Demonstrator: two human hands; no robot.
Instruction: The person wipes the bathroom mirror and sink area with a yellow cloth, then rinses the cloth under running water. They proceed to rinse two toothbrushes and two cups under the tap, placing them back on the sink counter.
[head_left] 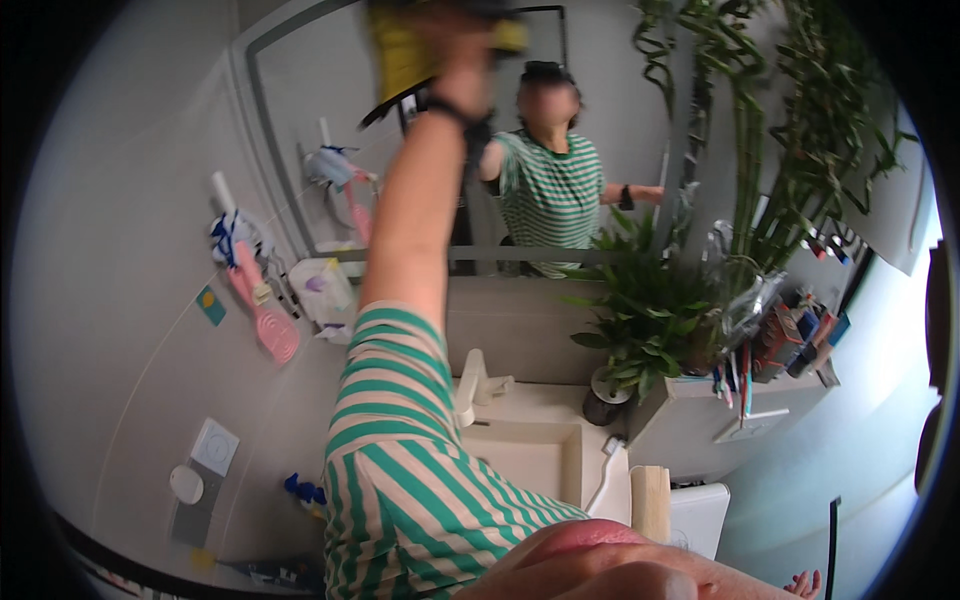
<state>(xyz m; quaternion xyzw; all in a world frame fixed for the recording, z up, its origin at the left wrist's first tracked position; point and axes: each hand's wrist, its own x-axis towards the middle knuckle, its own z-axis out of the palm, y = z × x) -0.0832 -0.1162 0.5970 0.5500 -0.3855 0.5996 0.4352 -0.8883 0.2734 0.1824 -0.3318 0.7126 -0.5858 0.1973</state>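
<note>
My left arm stretches up across the mirror (pixel 620 130), in a green-and-white striped short sleeve and a dark wristband. At its end my left hand (pixel 462 55) is closed on a yellow cloth (pixel 402 62) with a dark edge, pressed to or just in front of the upper part of the glass. Motion smears the hand and cloth, and part of the cloth runs off the top of the picture. Low at the right rim, the fingers of my right hand (pixel 803 584) show, apart and holding nothing. The mirror reflects my raised arm and striped shirt.
Below the mirror are a basin (pixel 525 450), a beige faucet (pixel 477 388) and a white brush (pixel 606 478). Tall bamboo stalks (pixel 750 190) and a leafy plant (pixel 650 320) crowd the right. Pink brushes (pixel 275 333) hang on the left wall.
</note>
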